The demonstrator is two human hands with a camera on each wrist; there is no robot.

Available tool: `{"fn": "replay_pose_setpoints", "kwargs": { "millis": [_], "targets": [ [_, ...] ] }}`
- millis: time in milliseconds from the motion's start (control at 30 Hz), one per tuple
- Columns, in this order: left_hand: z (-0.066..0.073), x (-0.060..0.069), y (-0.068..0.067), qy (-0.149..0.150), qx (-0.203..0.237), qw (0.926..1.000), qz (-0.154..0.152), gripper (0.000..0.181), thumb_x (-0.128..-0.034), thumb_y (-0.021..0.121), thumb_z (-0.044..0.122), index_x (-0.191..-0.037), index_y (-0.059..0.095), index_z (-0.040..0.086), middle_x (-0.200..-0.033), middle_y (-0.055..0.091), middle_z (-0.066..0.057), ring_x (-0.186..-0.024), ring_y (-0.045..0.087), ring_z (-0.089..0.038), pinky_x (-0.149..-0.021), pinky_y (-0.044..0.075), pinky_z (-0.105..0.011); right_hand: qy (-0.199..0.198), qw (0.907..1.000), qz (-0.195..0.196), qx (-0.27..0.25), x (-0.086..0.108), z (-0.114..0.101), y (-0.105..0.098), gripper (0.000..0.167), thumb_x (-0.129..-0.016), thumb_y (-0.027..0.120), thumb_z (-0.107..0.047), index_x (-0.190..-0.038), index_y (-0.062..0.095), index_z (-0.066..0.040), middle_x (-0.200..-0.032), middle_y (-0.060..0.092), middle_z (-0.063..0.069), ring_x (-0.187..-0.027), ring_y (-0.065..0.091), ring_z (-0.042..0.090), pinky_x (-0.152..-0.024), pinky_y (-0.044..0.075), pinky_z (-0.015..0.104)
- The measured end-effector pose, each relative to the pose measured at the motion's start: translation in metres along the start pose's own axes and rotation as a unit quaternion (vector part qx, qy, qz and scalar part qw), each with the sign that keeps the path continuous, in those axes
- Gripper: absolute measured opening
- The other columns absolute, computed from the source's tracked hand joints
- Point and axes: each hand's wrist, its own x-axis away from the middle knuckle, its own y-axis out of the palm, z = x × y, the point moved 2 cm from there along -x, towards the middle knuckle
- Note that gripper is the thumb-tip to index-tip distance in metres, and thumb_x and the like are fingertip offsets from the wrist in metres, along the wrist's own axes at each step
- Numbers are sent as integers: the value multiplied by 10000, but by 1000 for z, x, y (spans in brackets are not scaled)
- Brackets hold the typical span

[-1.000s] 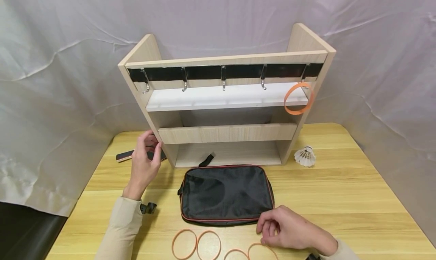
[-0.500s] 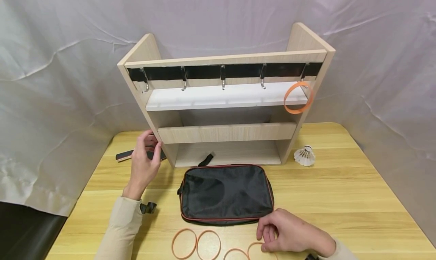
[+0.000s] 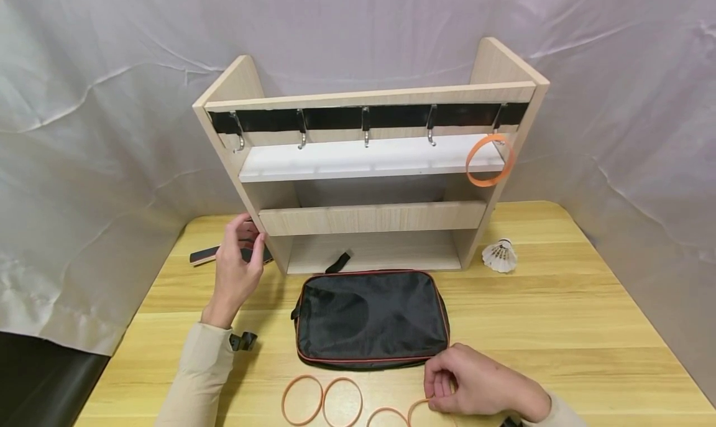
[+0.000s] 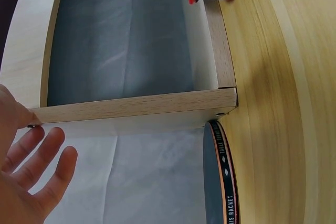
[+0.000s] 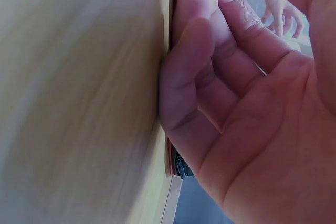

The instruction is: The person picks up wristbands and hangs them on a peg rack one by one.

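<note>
My left hand (image 3: 237,271) touches the outer left side of the wooden shelf (image 3: 371,219), fingers loosely bent; the left wrist view has one digit of this hand (image 4: 31,171) against the board's edge (image 4: 136,104), the others spread. At the lower right, my right hand (image 3: 478,380) pinches the edge of an orange ring (image 3: 413,408) lying on the table. Two more orange rings (image 3: 284,402) (image 3: 362,402) lie further left, with another (image 3: 386,409) beside the pinched one. In the right wrist view the right hand (image 5: 252,93) is close to the tabletop, its fingers curled; the ring is hard to make out there.
A black bag with red piping (image 3: 371,318) lies before the shelf. One orange ring (image 3: 472,178) hangs on the rightmost hook. A shuttlecock (image 3: 500,257) lies right of the shelf, a table tennis racket (image 3: 204,256) left, and a small black item (image 3: 338,264) behind the bag.
My right hand has shifted slightly down and right, its fingertips closing on the ring's edge, and that ring has moved a little. The left hand has stayed at the shelf's side.
</note>
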Motion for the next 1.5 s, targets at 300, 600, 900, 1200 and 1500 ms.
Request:
{"fn": "replay_pose_setpoints", "kwargs": {
  "millis": [300, 600, 900, 1200, 1500],
  "targets": [
    [-1, 0, 1, 53, -19, 10000, -10, 475, -997, 701, -89, -1440, 528, -82, -1099, 700, -256, -880, 697, -341, -793, 559, -227, -65, 9995, -42, -308, 1, -2, -2, 119, -994, 805, -146, -936, 740, -227, -757, 703, -113, -675, 566, -146, -572, 536, 150],
    [1, 0, 0, 12, -7, 10000, -19, 481, -1002, 704, -80, -1450, 530, -73, -1105, 707, -244, -887, 697, -330, -780, 577, -304, -212, 9983, 95, -544, 0, -2, -6, 143, -1006, 770, -99, -946, 741, -226, -743, 701, -28, -666, 517, -143, -559, 471, 110],
    [1, -1, 2, 98, 58, 9999, 84, 498, -978, 727, -98, -1441, 552, -47, -1088, 715, -240, -868, 703, -327, -765, 558, -290, -339, 9930, 188, -1117, 0, -1, -10, 102, -988, 794, -67, -975, 739, -152, -778, 747, 55, -723, 603, -106, -582, 573, 178],
    [0, 0, 1, 58, 68, 9999, 50, 484, -985, 718, -94, -1437, 546, -63, -1089, 705, -252, -873, 697, -327, -775, 560, -271, -509, 9897, 306, -1303, -4, -5, -17, 91, -999, 784, -47, -1062, 730, -82, -882, 797, 82, -797, 700, -43, -636, 649, 275],
    [0, 0, 0, 24, 19, 10000, -6, 473, -999, 699, -90, -1440, 529, -85, -1100, 700, -255, -874, 685, -331, -786, 568, -250, -519, 9864, 578, -1448, -9, -10, -26, 145, -991, 815, -96, -1104, 726, -75, -962, 814, 113, -840, 768, 52, -686, 678, 330]
  ]
}}
